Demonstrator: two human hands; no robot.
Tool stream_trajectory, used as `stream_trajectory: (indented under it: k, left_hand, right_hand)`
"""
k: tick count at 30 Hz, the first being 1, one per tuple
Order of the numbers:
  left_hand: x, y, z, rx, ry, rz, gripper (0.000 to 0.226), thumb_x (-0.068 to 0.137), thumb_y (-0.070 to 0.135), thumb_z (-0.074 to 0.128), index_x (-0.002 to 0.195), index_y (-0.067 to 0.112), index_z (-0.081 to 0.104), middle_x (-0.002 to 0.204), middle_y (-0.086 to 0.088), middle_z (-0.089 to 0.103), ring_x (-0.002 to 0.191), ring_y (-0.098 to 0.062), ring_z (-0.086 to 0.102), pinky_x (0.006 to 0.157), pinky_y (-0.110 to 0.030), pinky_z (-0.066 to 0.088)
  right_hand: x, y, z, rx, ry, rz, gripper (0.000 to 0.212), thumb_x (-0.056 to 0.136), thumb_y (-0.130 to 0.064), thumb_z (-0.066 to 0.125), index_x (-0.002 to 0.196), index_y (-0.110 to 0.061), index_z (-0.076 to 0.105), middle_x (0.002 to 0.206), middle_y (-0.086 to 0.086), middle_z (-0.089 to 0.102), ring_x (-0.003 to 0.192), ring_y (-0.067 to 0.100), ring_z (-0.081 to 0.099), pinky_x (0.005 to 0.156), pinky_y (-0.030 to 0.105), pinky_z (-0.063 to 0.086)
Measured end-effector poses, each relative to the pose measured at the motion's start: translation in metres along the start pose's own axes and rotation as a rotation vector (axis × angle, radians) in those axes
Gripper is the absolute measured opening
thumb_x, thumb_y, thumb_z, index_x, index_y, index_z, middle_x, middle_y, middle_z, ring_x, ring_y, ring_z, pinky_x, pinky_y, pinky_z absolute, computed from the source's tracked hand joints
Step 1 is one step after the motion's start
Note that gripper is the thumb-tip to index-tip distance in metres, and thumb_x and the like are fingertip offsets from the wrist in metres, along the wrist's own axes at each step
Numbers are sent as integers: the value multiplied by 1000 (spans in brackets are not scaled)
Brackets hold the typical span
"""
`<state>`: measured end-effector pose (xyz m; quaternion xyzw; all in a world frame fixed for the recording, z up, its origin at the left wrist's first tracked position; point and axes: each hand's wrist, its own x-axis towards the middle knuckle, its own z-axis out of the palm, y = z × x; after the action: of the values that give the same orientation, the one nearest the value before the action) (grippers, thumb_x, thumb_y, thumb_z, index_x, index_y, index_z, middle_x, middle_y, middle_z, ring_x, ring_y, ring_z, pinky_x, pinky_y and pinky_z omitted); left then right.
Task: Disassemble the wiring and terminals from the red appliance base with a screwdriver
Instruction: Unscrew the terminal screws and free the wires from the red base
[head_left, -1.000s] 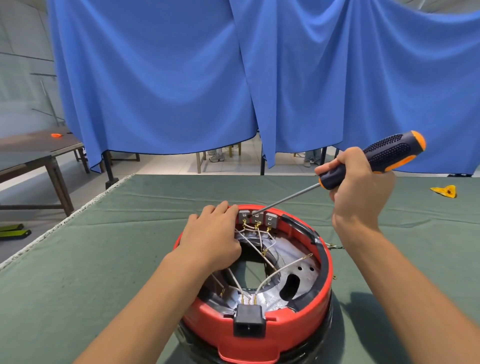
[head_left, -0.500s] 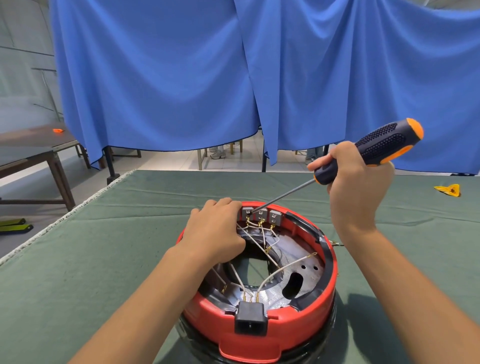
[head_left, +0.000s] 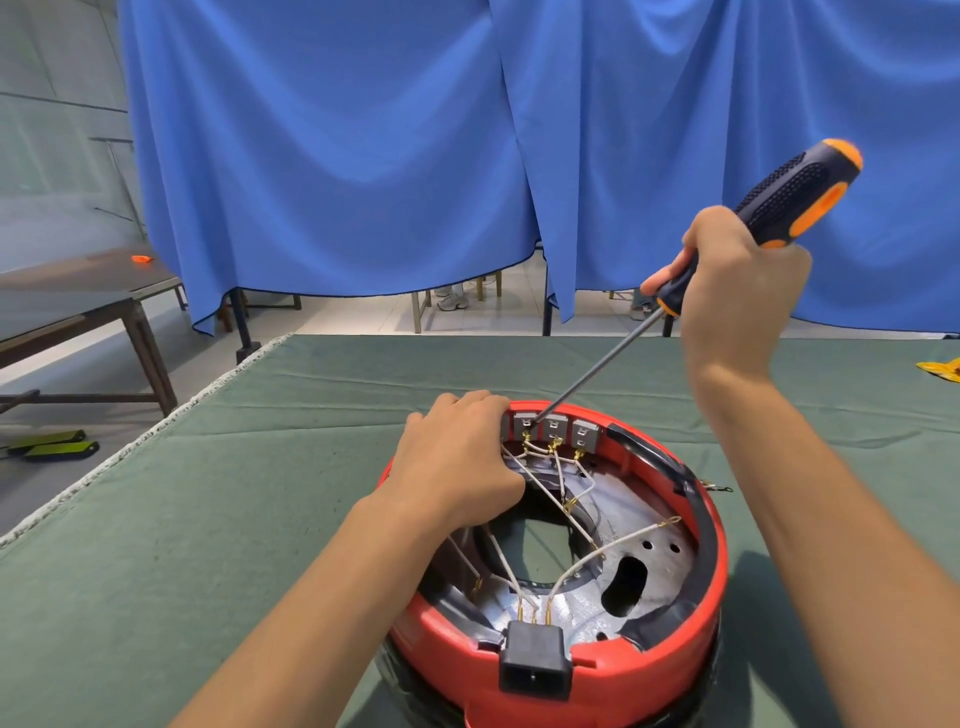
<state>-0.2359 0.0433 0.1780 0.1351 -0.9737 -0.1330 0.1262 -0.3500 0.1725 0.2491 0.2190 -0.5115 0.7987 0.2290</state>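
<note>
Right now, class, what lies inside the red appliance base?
Inside the red appliance base: white wires, three grey terminals, a metal plate with holes. The left hand covers the left inner wall.

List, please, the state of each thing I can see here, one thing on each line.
Right hand: grips the screwdriver handle.
Screwdriver: tilted, tip at the leftmost grey terminal block.
Left hand: rests on the base rim, steadying it.
Red appliance base: open, inside showing.
White wires: attached to terminals.
Terminal blocks: mounted at the far rim.
Black socket: fitted in the near rim.
</note>
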Motion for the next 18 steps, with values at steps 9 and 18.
stream_trajectory:
  k: [9,18]
  left_hand:
    - [1,-2,1,-95,0,56,64,72,18,59,134,25,47,130,7,54,117,-19,43,99,-38,39]
    - [2,-3,5,-22,-15,107,61,83,20,54,141,25,37,140,9,43,125,-16,35,104,-36,34]
  right_hand:
    - [19,12,-13,80,99,88,32,65,-11,50,36,-21,40,34,-6,35,35,23,53,40,17,37]
    - [8,-2,-16,62,54,23,41,71,-8,51,34,-21,40,32,-6,38,34,22,45,40,18,34]
